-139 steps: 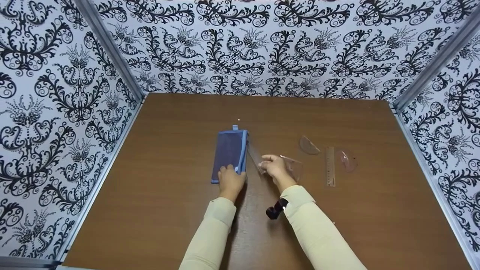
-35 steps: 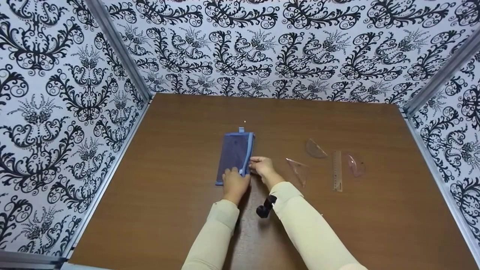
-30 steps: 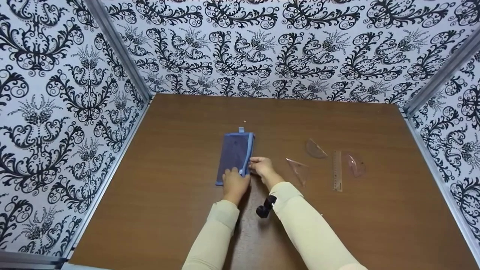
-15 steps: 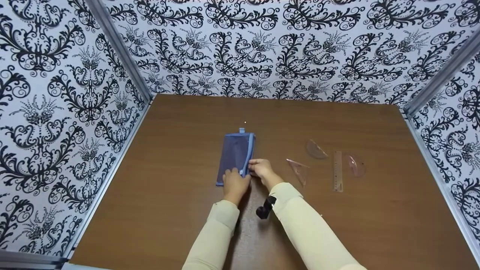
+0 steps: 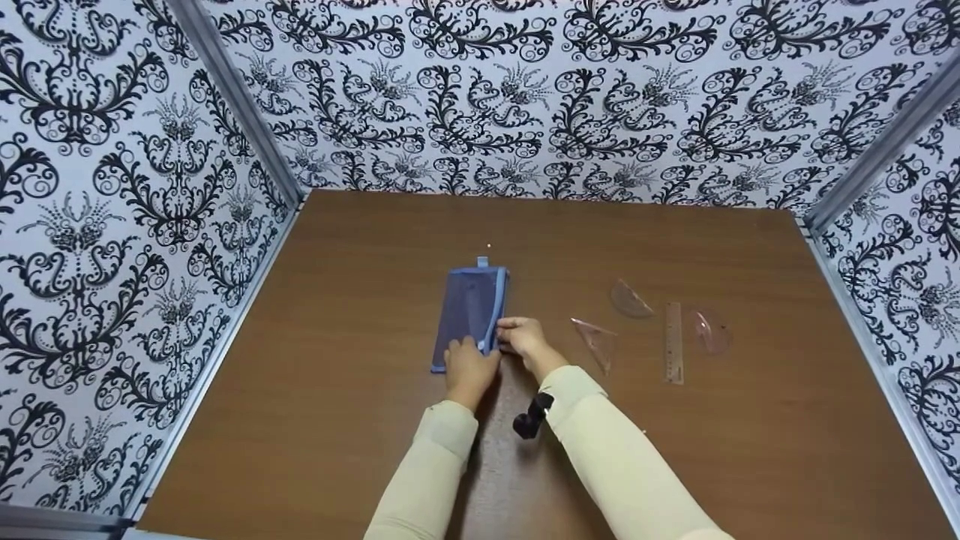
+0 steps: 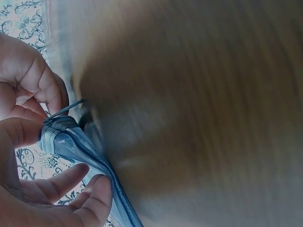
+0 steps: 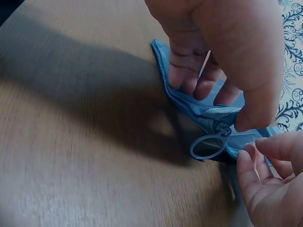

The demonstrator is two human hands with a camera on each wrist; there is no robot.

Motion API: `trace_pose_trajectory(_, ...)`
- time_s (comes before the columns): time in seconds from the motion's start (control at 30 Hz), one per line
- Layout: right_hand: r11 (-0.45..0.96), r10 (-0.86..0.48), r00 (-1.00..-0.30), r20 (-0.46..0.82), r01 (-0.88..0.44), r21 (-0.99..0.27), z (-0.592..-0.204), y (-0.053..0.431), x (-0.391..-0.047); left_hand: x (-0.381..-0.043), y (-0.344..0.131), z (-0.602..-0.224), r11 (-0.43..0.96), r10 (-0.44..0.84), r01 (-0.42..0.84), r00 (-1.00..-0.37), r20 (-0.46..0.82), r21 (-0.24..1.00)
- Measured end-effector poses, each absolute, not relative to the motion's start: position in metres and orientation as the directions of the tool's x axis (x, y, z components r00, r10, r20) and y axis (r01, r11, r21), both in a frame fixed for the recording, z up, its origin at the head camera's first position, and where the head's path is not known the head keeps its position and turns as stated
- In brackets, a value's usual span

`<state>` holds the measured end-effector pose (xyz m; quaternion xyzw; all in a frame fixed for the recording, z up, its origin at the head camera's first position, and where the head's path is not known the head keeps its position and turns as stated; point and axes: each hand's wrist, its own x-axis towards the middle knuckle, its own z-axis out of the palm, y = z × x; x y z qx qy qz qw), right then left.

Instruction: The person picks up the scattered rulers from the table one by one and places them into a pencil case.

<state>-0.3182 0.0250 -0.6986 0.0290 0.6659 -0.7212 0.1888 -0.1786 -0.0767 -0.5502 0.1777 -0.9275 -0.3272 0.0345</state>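
Observation:
A blue zip pouch [image 5: 469,304] with a see-through mesh face lies on the brown table. Through its mesh shows a paler long strip. My left hand [image 5: 470,367] grips the pouch's near end, its thumb by the ring-shaped zip pull [image 7: 208,146], its fingers on the mesh side. My right hand [image 5: 525,339] is at the zip side and pinches the edge with thumb and fingertips, as the right wrist view shows. What lies between those fingertips is partly hidden. In the left wrist view the zip edge [image 6: 102,163] runs between both hands.
Right of the hands lie a clear set square [image 5: 598,343], a clear protractor [image 5: 630,298], a short ruler [image 5: 673,343] and a pinkish protractor-like piece [image 5: 710,331]. Patterned walls [image 5: 480,112] stand behind and at both sides of the table [image 5: 360,442].
The long clear ruler that my right hand held beside the pouch is no longer there; a pale strip has appeared inside the pouch. My right hand has moved left to its zip edge.

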Motion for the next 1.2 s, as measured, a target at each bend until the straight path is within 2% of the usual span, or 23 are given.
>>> trace_pose_trajectory(0.07, -0.019, -0.207, -0.926, -0.315, 0.326, -0.945, -0.68, 0.023, -0.309, -0.179, -0.077, -0.55, 0.719, -0.355, -0.307, -0.933, -0.049, 0.623)
trace_pose_trajectory(0.13, -0.042, -0.215, -0.935, -0.282, 0.297, -0.954, -0.672, 0.024, -0.305, -0.179, -0.077, -0.55, 0.725, -0.354, -0.308, -0.934, -0.051, 0.616)
trace_pose_trajectory(0.37, 0.055, -0.104, -0.924, -0.368, 0.364, -0.93, -0.567, 0.023, -0.254, -0.18, -0.078, -0.552, 0.731, -0.353, -0.328, -0.932, -0.08, 0.599)
trace_pose_trajectory(0.47, 0.06, -0.129, -0.927, -0.353, 0.348, -0.936, -0.546, 0.03, -0.245, -0.18, -0.078, -0.552, 0.728, -0.354, -0.332, -0.931, -0.085, 0.6)
trace_pose_trajectory(0.67, 0.058, -0.164, -0.918, -0.36, 0.355, -0.933, -0.533, 0.046, -0.245, -0.18, -0.078, -0.552, 0.734, -0.357, -0.333, -0.931, -0.08, 0.593)
trace_pose_trajectory(1.2, 0.09, -0.086, -0.961, -0.263, 0.255, -0.963, -0.534, 0.081, -0.244, -0.178, -0.078, -0.551, 0.712, -0.351, -0.334, -0.931, -0.098, 0.618)
